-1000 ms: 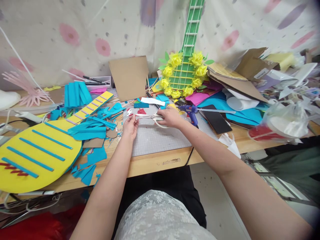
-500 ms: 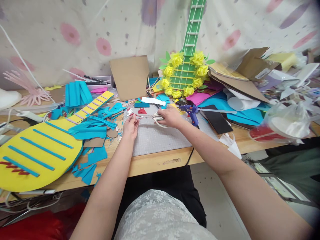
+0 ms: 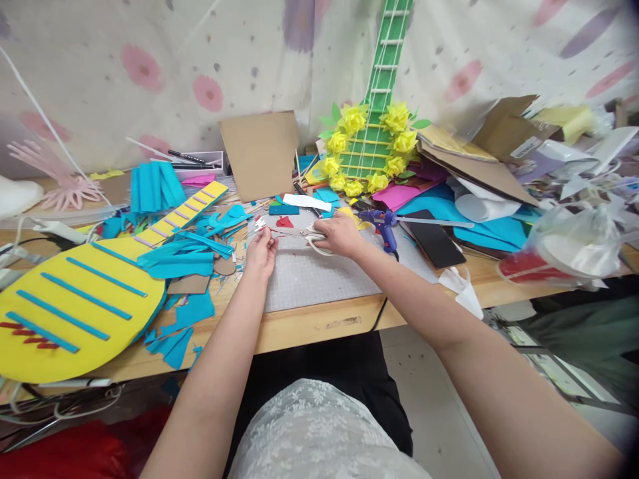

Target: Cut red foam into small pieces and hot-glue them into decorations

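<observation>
A: Head view, the only one. What are the hands at?

B: Small-scale cutting, by the look of it. Right hand is curled around the handles of the scissors; blades point toward the left hand. How far the blades stand apart, I cannot tell.

A: And the left grip?

B: Thumb and finger pinched together, apparently on a small red piece at the blade tips. Too fine at this range to make out its shape. Both hands are over the far left part of the grey cutting mat.

A: Anything lying near?

B: A red scrap just beyond the blades, a white strip behind that. Glue gun on the right, near the right hand.

A: How far along?

B: Green guitar looks finished: strings on, yellow flowers around its body. Yellow guitar, on the left, looks part-done: blue strips across the body, pale bars on the neck, short red pieces near the body's end. No strings or flowers visible on it.

A: The cutting itself?

B: Unfinished, I judge; the red piece is between fingers and blades.
</observation>
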A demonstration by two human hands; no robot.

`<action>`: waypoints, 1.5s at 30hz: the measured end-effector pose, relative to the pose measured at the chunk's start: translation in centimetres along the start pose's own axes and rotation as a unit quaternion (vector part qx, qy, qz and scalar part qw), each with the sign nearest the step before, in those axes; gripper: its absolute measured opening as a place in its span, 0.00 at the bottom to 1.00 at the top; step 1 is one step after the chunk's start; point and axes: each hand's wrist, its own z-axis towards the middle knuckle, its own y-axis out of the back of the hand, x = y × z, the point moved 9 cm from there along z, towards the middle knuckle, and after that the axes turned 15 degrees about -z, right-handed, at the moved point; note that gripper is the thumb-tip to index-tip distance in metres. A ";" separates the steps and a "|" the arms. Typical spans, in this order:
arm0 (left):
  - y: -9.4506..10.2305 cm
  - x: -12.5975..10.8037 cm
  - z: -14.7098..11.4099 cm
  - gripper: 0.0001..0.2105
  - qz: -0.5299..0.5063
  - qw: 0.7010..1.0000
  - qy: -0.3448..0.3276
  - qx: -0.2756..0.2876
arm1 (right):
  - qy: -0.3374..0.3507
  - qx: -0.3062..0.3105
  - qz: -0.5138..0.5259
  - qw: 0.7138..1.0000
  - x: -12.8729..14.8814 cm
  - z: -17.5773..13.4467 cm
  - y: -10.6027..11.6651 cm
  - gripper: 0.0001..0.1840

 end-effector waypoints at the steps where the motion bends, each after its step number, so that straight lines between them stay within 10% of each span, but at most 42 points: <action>1: 0.0 0.0 0.0 0.08 0.000 1.000 0.000 0.000 | -0.001 0.001 0.002 1.000 0.0 0.0 0.0 0.18; 16: 0.1 0.0 0.0 0.07 -0.015 1.000 0.004 0.004 | -0.107 0.012 0.011 0.994 -2.1 -0.3 -0.7 0.20; 33: 0.1 -2.1 0.2 0.07 0.072 0.989 -0.122 0.032 | -0.152 0.205 0.039 0.966 -3.8 -0.4 -3.3 0.19; 39: 0.8 -3.8 0.0 0.07 0.116 0.964 -0.237 0.014 | -0.182 0.002 0.119 0.976 -0.7 2.3 3.2 0.11; 45: 1.2 -5.0 0.1 0.08 0.135 0.954 -0.268 0.017 | -0.105 -0.035 0.293 0.950 6.7 5.0 0.7 0.11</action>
